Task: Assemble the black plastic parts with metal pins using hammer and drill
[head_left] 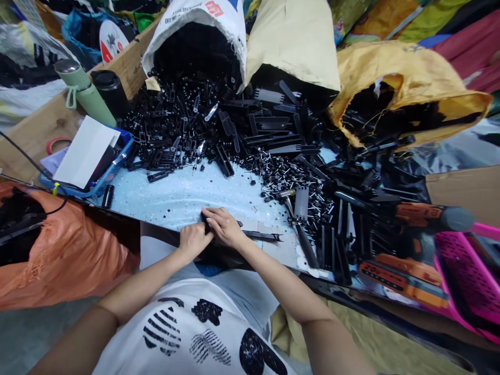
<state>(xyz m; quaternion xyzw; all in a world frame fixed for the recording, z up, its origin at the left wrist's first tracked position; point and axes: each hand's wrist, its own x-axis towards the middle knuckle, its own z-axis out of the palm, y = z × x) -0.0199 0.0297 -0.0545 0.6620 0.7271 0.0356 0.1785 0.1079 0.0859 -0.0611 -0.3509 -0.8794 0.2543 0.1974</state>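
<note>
My left hand [195,239] is closed at the front edge of the table, its fingers around a small black part [205,223]. My right hand [224,225] meets it from the other side, fingers bent over the same part, most of which is hidden. Just right of my right hand lies a long, narrow black piece [261,236] with a forked end. A hammer [303,240] with a dark handle rests further right, beside a flat black toothed piece [301,203]. Small screws with black heads [279,174] are heaped behind it.
Piles of black plastic parts [172,130] spill from a white sack [195,21], with a yellow sack [410,88] at right. An orange power drill [417,213] lies near a pink basket [464,281]. On the left stand a blue tray [125,146] and a green bottle [91,101].
</note>
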